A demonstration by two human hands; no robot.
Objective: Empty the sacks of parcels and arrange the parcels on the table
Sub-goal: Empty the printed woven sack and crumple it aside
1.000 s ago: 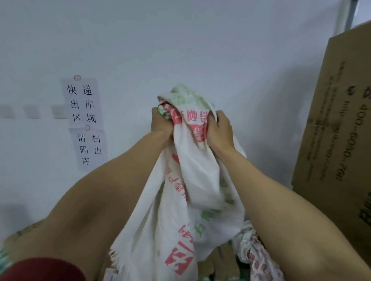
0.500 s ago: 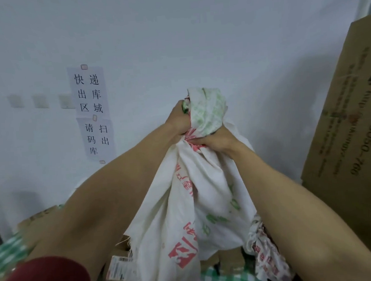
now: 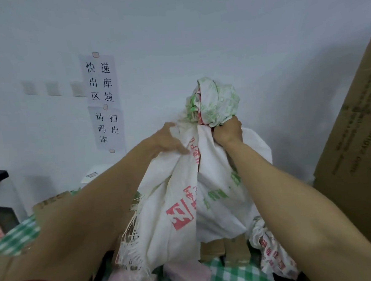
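A white woven sack [image 3: 214, 182] with red and green print hangs upside down in front of me, its frayed mouth low over the table. My right hand [image 3: 228, 132] grips the bunched top of the sack in a fist. My left hand [image 3: 169, 139] holds a fold of the cloth just left of it, fingers curled into the fabric. Below the sack lie brown cardboard parcels [image 3: 231, 246] and pink soft parcels [image 3: 189, 274] on a table with a green checked cloth [image 3: 236, 277].
A tall cardboard box [image 3: 360, 141] stands close on the right. Another printed sack [image 3: 273, 252] lies crumpled under my right arm. A brown parcel [image 3: 52, 202] sits at the left. Paper signs [image 3: 102, 100] hang on the white wall behind.
My hands have moved right with the sack. The left hand slid down from the bunched top to a fold of cloth. More of the table and parcels shows below.
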